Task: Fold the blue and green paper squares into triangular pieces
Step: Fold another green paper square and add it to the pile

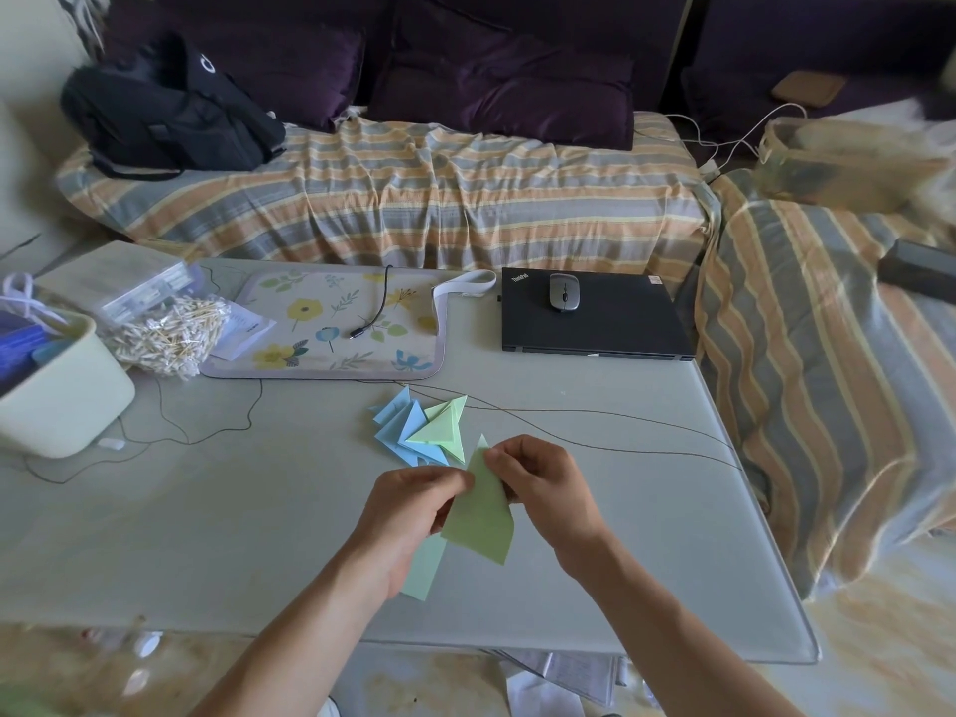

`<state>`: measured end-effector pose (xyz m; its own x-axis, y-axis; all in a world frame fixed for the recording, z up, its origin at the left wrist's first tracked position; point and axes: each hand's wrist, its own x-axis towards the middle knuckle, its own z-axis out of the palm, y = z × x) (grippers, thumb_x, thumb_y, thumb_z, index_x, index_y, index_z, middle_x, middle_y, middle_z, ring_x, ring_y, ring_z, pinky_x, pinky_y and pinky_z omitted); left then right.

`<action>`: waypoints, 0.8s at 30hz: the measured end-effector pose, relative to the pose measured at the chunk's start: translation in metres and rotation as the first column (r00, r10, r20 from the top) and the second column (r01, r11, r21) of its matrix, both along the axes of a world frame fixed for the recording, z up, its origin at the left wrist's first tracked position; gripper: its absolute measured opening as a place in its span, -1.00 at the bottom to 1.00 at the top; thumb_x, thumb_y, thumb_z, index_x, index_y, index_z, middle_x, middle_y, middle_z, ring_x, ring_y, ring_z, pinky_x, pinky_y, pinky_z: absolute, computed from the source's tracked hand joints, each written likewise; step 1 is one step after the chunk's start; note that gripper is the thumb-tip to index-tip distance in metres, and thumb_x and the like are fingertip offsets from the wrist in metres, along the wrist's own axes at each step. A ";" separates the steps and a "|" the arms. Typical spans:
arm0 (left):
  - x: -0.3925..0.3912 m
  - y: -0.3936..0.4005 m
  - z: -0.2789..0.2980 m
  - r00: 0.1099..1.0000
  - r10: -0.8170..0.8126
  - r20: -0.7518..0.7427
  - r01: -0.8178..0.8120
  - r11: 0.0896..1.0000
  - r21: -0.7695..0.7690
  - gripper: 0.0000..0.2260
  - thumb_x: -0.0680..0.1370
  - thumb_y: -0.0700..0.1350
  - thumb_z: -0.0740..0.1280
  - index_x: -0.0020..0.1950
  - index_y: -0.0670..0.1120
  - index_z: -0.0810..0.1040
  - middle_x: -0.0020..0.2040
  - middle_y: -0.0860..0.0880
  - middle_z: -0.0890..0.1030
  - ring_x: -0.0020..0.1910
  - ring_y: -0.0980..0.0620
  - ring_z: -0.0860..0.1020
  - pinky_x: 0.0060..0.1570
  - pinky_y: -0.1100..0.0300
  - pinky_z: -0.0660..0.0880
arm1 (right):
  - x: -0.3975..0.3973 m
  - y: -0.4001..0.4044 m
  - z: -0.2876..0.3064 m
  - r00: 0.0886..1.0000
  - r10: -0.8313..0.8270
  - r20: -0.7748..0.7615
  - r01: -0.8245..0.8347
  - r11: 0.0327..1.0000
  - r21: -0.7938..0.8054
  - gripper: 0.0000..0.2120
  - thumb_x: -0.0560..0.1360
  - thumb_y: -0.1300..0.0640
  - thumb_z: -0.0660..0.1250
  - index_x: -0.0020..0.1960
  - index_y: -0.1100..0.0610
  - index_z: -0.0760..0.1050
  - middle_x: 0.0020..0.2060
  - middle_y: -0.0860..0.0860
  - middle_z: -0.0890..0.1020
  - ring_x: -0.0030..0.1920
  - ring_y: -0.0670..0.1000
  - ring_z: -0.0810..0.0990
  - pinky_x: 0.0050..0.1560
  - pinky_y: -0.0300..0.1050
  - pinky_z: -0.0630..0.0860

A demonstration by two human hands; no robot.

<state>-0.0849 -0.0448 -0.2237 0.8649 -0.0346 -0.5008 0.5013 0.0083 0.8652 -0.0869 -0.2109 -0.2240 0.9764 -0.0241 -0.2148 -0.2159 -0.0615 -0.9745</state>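
Both hands hold a green paper piece [481, 520] just above the table, near its front edge. My left hand [408, 514] pinches its left edge. My right hand [538, 483] pinches its upper right edge near the pointed top. A second pale green sheet [427, 571] sticks out below my left hand. Just behind the hands, a small pile of folded triangles lies on the table, blue ones [401, 426] on the left and green ones [439, 426] on the right.
A closed black laptop [595, 323] with a grey mouse [564, 292] sits at the back right. A floral pad [331, 323] and cable lie at the back centre. A bag of cotton swabs [165, 333] and a pale bin [62, 395] stand left. Thin wires [595, 416] cross the table.
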 end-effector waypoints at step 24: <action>0.000 -0.001 -0.001 0.990 0.108 0.089 -0.112 0.993 0.033 -0.88 0.50 -0.15 0.50 -0.13 -0.21 0.72 -0.25 -0.09 0.60 -0.24 -0.02 0.51 -0.06 0.10 0.51 | 0.001 -0.002 -0.004 0.999 0.002 -0.036 -0.005 0.995 -0.101 -0.83 0.56 0.10 0.44 -0.13 0.19 0.63 -0.36 -0.07 0.65 -0.34 -0.07 0.54 -0.24 -0.17 0.49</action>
